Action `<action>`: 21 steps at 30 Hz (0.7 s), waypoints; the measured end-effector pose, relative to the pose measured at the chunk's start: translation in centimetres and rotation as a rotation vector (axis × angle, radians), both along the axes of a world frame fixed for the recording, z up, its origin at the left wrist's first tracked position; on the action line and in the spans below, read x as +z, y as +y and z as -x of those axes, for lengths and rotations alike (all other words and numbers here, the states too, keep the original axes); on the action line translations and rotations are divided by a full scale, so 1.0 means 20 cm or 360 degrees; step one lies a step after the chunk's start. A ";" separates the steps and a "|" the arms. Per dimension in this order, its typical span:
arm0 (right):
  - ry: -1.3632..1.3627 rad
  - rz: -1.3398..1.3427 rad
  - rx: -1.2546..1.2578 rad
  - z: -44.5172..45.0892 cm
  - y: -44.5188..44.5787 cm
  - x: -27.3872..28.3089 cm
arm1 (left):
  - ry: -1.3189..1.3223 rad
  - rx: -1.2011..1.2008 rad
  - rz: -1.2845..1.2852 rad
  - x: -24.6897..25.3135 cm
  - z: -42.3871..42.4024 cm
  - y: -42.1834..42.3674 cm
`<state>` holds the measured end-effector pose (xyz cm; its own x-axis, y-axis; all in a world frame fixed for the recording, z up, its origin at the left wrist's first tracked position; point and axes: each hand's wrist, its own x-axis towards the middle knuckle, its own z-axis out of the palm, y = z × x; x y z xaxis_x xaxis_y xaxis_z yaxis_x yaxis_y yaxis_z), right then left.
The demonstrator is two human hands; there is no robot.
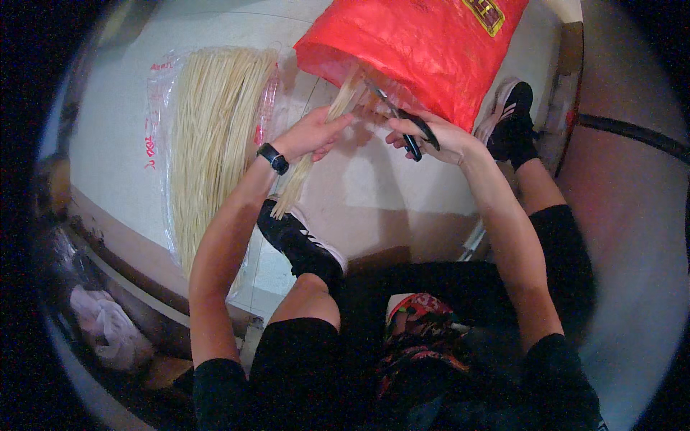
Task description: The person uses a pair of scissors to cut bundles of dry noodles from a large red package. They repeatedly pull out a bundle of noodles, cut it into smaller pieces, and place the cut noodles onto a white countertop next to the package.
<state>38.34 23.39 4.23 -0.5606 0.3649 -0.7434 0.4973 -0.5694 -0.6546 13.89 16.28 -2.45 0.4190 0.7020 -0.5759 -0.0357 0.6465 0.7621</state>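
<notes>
My left hand grips a thin bundle of pale dried strands, perhaps dry noodles, which slants up toward the mouth of a big red plastic bag. In my right hand is a pair of black-handled scissors, its blades pointing up and left, close to the upper end of the bundle at the bag's opening. A large heap of the same pale strands lies to the left on a clear plastic wrapper with red printing. The bag's inside is mostly hidden.
The light tiled floor lies under everything. My black shoes stand at the left and right of the work. A whitish plastic bag sits at the lower left, beyond a dark ledge. On the right is a wall-like surface.
</notes>
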 end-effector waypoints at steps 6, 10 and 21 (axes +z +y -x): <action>-0.0006 0.0008 0.0114 -0.05 0.08 -0.05 | 0.0115 -0.0178 -0.0140 0.02 0.01 0.01; 0.0124 -0.0026 0.0344 -0.07 0.11 -0.08 | 0.0220 -0.0192 -0.0084 0.01 0.07 0.03; -0.0014 -0.0203 0.0253 -0.02 0.06 -0.13 | 0.0689 -0.0486 -0.0382 0.09 0.07 0.06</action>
<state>38.80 24.56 1.69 -0.6122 0.3639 -0.7020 0.5806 -0.3957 -0.7115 12.54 17.51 -0.70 0.3851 0.7182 -0.5795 0.4727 0.3858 0.7923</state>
